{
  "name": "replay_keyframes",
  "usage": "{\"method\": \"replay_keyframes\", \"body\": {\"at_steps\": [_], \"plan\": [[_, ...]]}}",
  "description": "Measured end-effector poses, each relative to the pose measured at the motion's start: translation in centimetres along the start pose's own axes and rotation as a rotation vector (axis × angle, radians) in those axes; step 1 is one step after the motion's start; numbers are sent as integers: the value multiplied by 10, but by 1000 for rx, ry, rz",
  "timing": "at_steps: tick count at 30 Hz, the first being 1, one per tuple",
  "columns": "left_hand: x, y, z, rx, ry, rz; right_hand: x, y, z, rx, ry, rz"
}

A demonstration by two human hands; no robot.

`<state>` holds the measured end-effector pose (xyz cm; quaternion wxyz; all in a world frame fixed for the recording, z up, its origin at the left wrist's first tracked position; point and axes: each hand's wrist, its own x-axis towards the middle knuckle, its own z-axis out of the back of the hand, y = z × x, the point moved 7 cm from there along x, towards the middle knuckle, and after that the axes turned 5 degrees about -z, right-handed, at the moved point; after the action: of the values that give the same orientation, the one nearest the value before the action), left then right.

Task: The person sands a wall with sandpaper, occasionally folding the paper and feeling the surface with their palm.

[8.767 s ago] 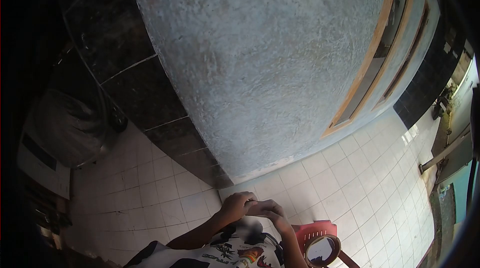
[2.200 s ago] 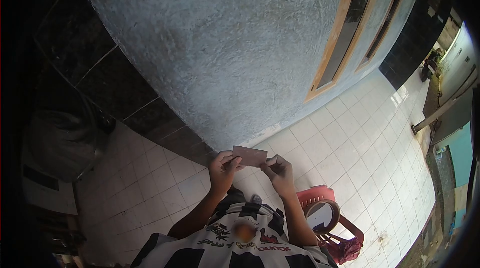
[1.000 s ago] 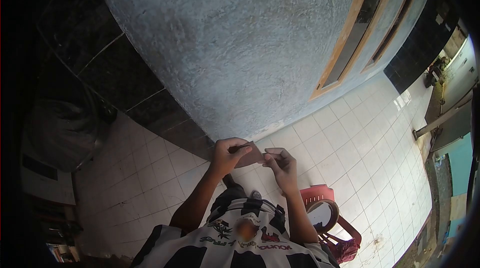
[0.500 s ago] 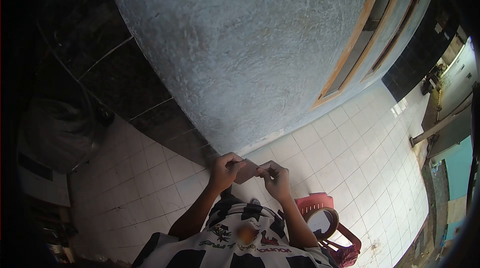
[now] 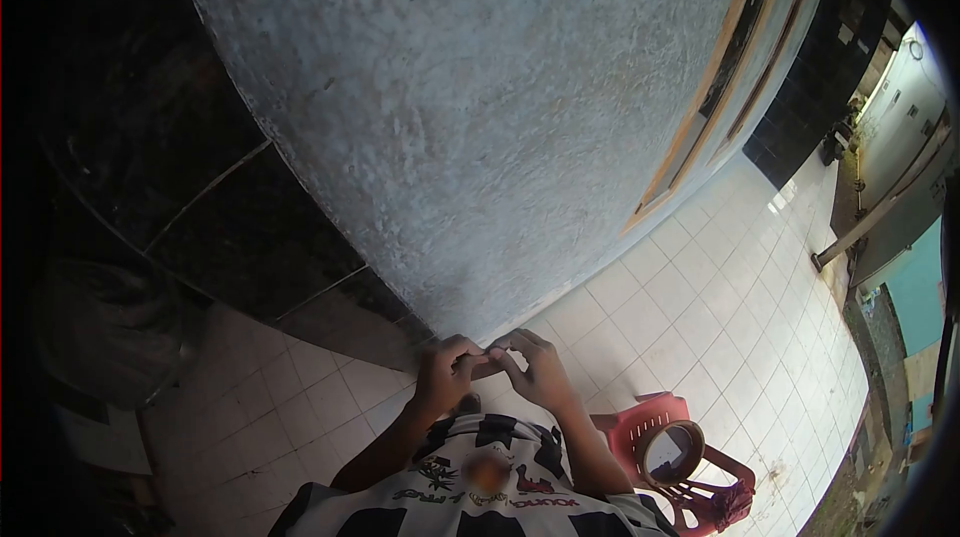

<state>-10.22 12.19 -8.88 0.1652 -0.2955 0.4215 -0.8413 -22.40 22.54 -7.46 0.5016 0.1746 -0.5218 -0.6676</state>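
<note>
My left hand (image 5: 446,379) and my right hand (image 5: 540,373) are close together in front of my body, near the bottom corner of the wall. Between them is a small brownish sheet (image 5: 484,370), mostly covered by my fingers. The left thumb and fingers pinch its left side. On the other side, my right thumb and forefinger close on its upper right edge. The sheet looks stiff and paper-like, but its exact kind is not clear.
A rough blue-grey wall (image 5: 450,117) with a wood-framed window (image 5: 690,137) rises ahead. Dark tiles (image 5: 240,207) border it on the left. To my right stands a red plastic chair (image 5: 648,417) bearing a round brown-rimmed container (image 5: 648,472) and a dark red bundle (image 5: 735,503).
My right hand has moved left, closer to my left hand. Less of the sheet shows between them, and its angle has changed. The whole view has shifted slightly.
</note>
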Motion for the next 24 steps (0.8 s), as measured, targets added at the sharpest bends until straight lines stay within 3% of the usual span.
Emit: {"method": "replay_keyframes", "body": {"at_steps": [8, 10, 13, 15, 19, 24], "plan": [[5, 31, 39, 13, 66, -35, 21, -5, -50, 66, -53, -53], [3, 45, 41, -144, 93, 50, 23, -6, -47, 101, -101, -41], [-1, 69, 45, -130, 162, 116, 24, -1, -48, 7, -112, -18], [6, 70, 48, -62, 191, 90, 23, 1, -56, -60, -92, -2], [19, 68, 47, 22, 157, -12, 33, 2, -54, 133, -113, -88], [37, 56, 31, -41, 244, 65, 38, -20, -30, 112, -122, -93]]}}
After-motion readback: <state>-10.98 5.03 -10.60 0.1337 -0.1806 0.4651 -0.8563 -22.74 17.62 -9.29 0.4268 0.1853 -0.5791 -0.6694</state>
